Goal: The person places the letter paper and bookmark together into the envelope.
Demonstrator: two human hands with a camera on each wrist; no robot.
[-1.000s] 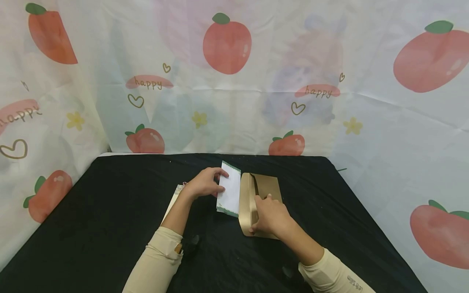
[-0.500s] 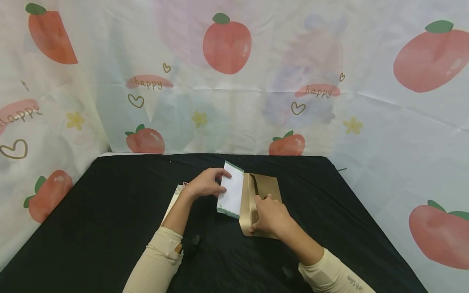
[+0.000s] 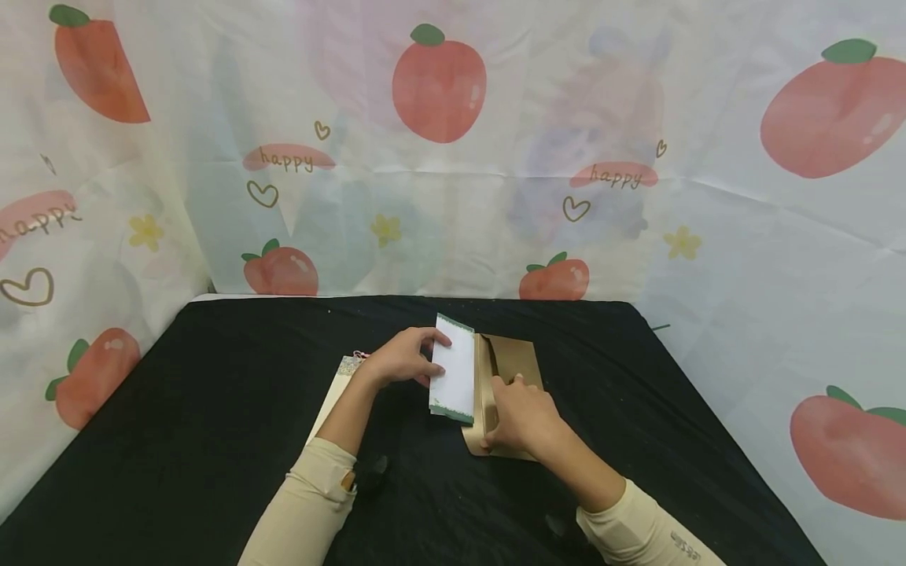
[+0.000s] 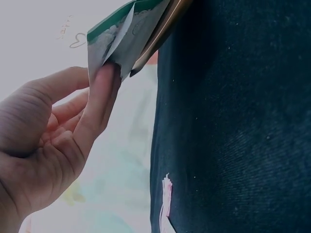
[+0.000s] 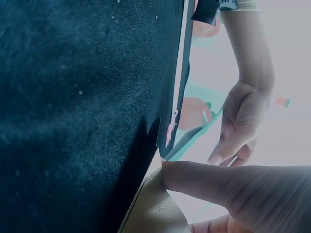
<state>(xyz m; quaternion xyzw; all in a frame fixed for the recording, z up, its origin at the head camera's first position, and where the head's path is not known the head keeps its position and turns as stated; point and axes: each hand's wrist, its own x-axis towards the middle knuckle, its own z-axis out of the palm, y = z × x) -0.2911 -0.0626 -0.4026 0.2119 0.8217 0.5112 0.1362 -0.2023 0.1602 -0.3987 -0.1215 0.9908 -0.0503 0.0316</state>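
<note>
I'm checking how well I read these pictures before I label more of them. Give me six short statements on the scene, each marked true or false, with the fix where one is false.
1. The left hand pinches the paper. True.
2. The left hand is gloved. False: it is bare.
3. The right hand is on the envelope. True.
4. The envelope is blue. False: it is gold.
5. A tassel shows in both wrist views. True.
6. The paper is fully inside the envelope. False: it is in view outside the envelope.
</note>
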